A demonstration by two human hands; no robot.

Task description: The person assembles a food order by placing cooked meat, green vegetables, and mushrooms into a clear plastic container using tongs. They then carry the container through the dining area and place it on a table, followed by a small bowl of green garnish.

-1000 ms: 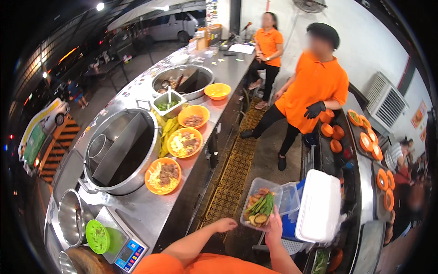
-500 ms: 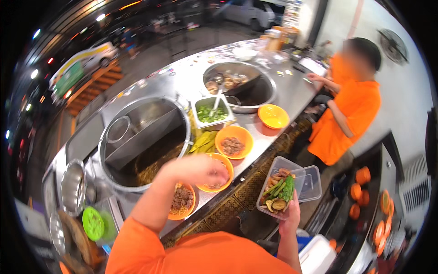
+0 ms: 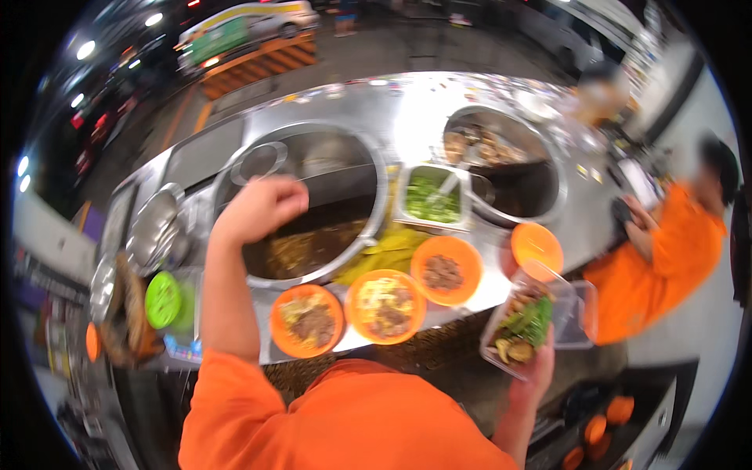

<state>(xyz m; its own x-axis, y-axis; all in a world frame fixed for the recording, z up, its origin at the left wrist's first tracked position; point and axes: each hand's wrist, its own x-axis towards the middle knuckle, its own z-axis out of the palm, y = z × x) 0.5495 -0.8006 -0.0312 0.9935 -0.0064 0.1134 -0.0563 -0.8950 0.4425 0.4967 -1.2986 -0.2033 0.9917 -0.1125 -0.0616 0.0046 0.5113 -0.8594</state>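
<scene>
My left hand (image 3: pixel 270 205) is raised over the large round divided pot (image 3: pixel 381 184), which holds dark broth. Its fingers look curled together; blur hides whether anything is in them. In my right hand (image 3: pixel 539 371) is a clear plastic container (image 3: pixel 495 345) of green leafy vegetables, browned slices and meat, its clear lid (image 3: pixel 583 313) hanging open beside it. Three orange bowls stand along the counter's near edge: the left bowl (image 3: pixel 276 327) and the middle bowl (image 3: pixel 352 313) hold meat and yellow bits, the right bowl (image 3: pixel 473 270) shows chopped meat.
A square metal tub (image 3: pixel 401 210) of chopped greens, with a spoon, sits between the pot and a second divided pot (image 3: pixel 560 184). Another orange bowl (image 3: pixel 537 249) stands near the container. Metal bowls (image 3: pixel 153 227) and a green basket (image 3: pixel 163 300) are at left. A co-worker in orange (image 3: pixel 666 266) stands at right.
My left hand has moved from above the middle orange bowl to above the large pot. The view has turned left. My right hand still holds the container.
</scene>
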